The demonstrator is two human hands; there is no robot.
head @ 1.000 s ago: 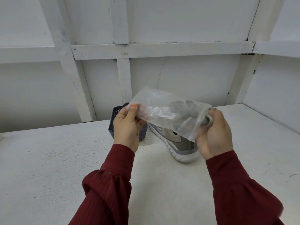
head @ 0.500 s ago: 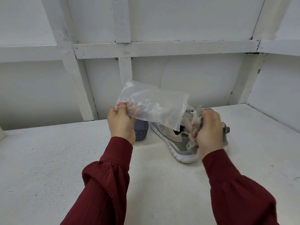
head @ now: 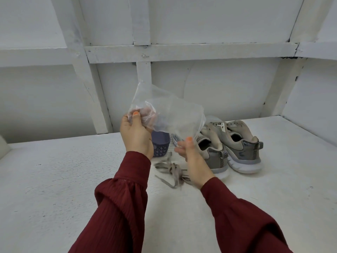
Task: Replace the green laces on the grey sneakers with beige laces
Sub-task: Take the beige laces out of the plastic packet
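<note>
In the middle of the frame the left hand (head: 136, 136) grips one end of a clear plastic bag (head: 169, 114), with thumb and fingers closed on the crumpled film. The right hand (head: 193, 157) seems to pinch the lower corner of the bag, though the film blurs this. The beige laces (head: 170, 171) lie in a loose bundle on the white table (head: 54, 179), below the hands. The grey sneakers (head: 235, 145) stand right of centre, near a small blue basket (head: 161, 146).

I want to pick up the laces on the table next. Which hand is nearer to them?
The right hand: it hovers above the beige laces, its wrist over them. The left hand is higher and further left, gripping the plastic bag.
</note>
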